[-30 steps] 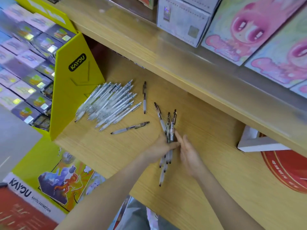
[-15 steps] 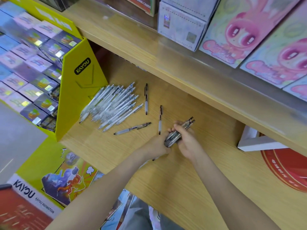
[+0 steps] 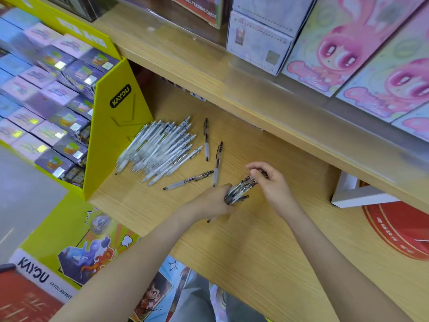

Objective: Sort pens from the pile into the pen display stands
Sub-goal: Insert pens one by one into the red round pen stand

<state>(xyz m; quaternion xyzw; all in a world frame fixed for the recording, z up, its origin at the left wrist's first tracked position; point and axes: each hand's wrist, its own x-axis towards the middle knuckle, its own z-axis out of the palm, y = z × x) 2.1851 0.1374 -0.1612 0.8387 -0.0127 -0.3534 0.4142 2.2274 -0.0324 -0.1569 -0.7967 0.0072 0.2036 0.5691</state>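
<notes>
One bundle of dark pens (image 3: 239, 191) is clenched by left grip (image 3: 212, 201) and right grip (image 3: 275, 185), long axis slanting, tips near-left, clips far-right.

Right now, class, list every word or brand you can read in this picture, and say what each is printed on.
"KAYOU": black badge on the yellow side panel.
"KAYOU" and "KAYOU ANIMAT", cut off: white strip of the lower yellow display.
"TRADING CARDS": box at the top.
Too blurred to read: red round sign, pink boxes, print on the pens.
</notes>
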